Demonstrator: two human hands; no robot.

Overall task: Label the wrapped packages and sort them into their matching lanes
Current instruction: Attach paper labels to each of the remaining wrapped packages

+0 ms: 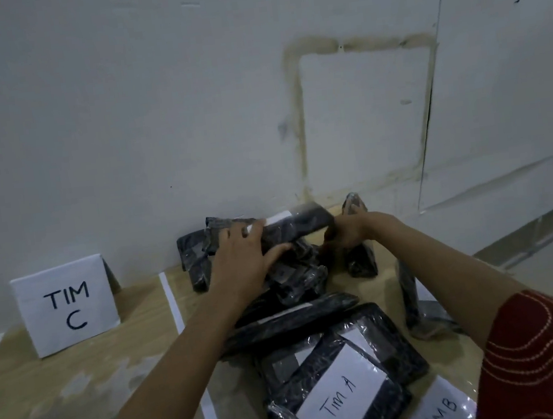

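Closest to me lies the Tim A package point(345, 398), dark and film-wrapped, its white slip facing up so I can read the lane at a glance. Just beside it on the right is the TIM B slip point(441, 409) under clear film. Further out, both arms reach to the pile point(294, 286) of wrapped packages heaped near the wall point(154, 119). My left hand point(239, 258) lies over the left part of a long package point(301, 223), fingers spread across its top and thumb tucked beneath, while my right hand point(346, 232) curls round its right end. I judge I hold it at both ends to lift it level off the heap and turn its white strip toward me. It sits on top of the pile, close to the wall. An upright package point(360, 261) stands just behind my right hand. No bins here: the lanes are stretches of counter point(81, 386) split by a white tape strip point(171, 300). Left of that strip stands the TIM C sign point(67, 305); all the packages I can see lie right of it, so sorting looks barely begun.
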